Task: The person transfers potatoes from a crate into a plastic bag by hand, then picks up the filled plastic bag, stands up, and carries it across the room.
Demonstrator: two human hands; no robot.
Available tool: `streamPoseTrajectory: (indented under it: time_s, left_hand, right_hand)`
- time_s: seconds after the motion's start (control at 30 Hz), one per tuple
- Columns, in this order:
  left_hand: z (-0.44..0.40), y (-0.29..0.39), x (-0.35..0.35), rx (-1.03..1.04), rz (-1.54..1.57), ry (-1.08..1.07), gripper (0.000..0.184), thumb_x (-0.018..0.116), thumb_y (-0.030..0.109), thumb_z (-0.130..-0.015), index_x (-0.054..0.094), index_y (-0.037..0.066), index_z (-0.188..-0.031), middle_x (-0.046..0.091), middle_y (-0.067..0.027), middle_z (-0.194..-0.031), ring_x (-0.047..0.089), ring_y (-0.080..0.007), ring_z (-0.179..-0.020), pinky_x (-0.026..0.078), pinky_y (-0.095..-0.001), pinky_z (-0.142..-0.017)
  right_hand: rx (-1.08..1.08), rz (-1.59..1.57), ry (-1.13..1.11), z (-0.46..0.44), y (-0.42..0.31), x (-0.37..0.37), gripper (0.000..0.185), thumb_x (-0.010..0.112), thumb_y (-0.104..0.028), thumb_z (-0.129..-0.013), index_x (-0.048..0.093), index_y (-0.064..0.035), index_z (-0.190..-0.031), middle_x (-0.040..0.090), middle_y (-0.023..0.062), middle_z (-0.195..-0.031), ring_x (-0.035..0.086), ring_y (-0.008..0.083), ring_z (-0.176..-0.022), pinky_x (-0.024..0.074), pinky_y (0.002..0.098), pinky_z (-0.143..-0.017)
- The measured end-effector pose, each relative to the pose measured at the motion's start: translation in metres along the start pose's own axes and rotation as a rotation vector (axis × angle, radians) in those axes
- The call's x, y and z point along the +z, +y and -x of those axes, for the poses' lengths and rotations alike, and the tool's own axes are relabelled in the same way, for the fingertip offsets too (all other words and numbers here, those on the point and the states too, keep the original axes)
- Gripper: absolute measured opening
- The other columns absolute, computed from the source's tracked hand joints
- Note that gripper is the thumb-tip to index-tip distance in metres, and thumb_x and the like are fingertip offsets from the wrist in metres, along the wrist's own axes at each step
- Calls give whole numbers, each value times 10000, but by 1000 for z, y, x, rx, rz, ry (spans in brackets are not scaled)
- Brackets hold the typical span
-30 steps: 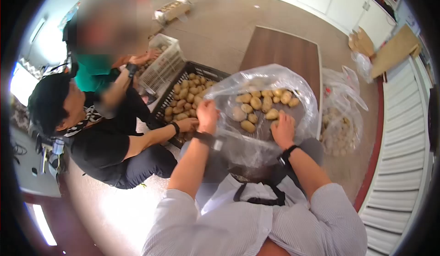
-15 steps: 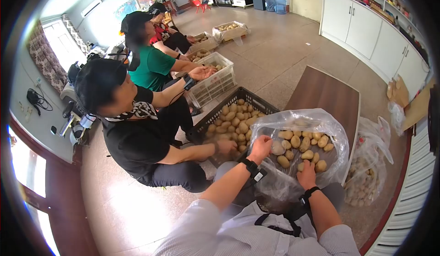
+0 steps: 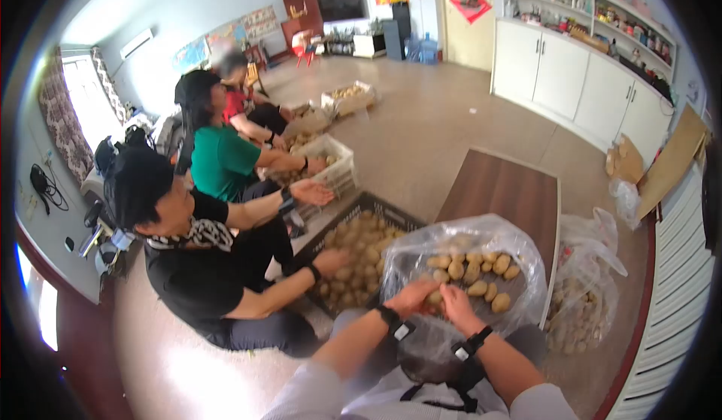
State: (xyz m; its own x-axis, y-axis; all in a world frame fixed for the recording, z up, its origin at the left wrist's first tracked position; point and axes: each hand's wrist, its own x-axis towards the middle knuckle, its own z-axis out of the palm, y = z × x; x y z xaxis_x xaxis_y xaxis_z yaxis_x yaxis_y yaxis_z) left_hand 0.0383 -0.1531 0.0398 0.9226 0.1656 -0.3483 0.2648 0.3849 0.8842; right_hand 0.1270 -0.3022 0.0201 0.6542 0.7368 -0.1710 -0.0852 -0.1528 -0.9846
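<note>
— Closest to the lens, what in the hands?
— Seemingly a potato (image 3: 435, 298), low between the fingertips of left hand (image 3: 410, 300) and right hand (image 3: 457, 309). Too blurred to tell how firmly gripped, or by which.
— Why so close together?
— Likely for a two-sided hold on something small and round, kept over the near left part of a clear plastic bag (image 3: 496, 230).
— And the pose?
— Forearms (image 3: 352, 347) angled inward from below, wrists near each other, fingers curled toward the middle; on each wrist, a dark strap (image 3: 474, 342).
— Just past the fingers?
— More potatoes (image 3: 474, 269), loose inside the bag, in a shallow spread under a wide mouth, probably for plain view and easy reach.
— Resting where?
— Apparently at the near end of a low brown table (image 3: 496, 194), close to the knees (image 3: 530, 345), probably for short reaches.
— Farther out?
— To the left, just beside the bag, a black crate (image 3: 387, 209) of potatoes, with a co-worker's hand (image 3: 331, 262) over it. To the right, on the floor beside the table, another filled bag (image 3: 583, 322), perhaps out of the way there.
</note>
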Motion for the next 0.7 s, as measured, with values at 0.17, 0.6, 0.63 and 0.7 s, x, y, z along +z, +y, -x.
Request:
streamPoseTrajectory:
  time_s: [0.17, 0.6, 0.63, 0.7]
  left_hand:
    - [4, 10, 0, -111, 82, 52, 343, 561, 414, -936, 570, 111, -1097, 639, -40, -859, 601, -145, -600, 486, -275, -508]
    - [-3, 30, -51, 46, 562, 288, 263, 501, 303, -957, 525, 78, -1092, 607, -103, -908, 593, -257, -662, 474, -349, -521]
    - [-1, 36, -56, 56, 596, 290, 266, 503, 295, -954, 525, 69, -1092, 608, -108, -907, 593, -264, -664, 476, -352, -520]
    - [2, 40, -65, 73, 589, 379, 280, 496, 289, -949, 527, 52, -1093, 609, -124, -901, 591, -277, -665, 482, -361, -518]
  right_hand:
    - [-21, -14, 71, 1, -9, -5, 317, 523, -328, -988, 579, -31, -893, 573, 45, -657, 556, 155, -543, 436, 292, -496]
    - [-40, 1148, 545, 27, 27, -75, 518, 675, -197, -802, 488, -116, -1278, 437, 155, -1333, 350, 431, -1280, 320, 539, -1035]
    - [24, 1144, 537, 28, 28, -75, 567, 682, -194, -794, 457, -125, -1310, 407, 141, -1364, 302, 438, -1313, 290, 560, -1052]
    - [95, 1136, 530, 28, 28, -77, 618, 688, -191, -786, 426, -135, -1343, 378, 126, -1394, 253, 446, -1345, 259, 582, -1070]
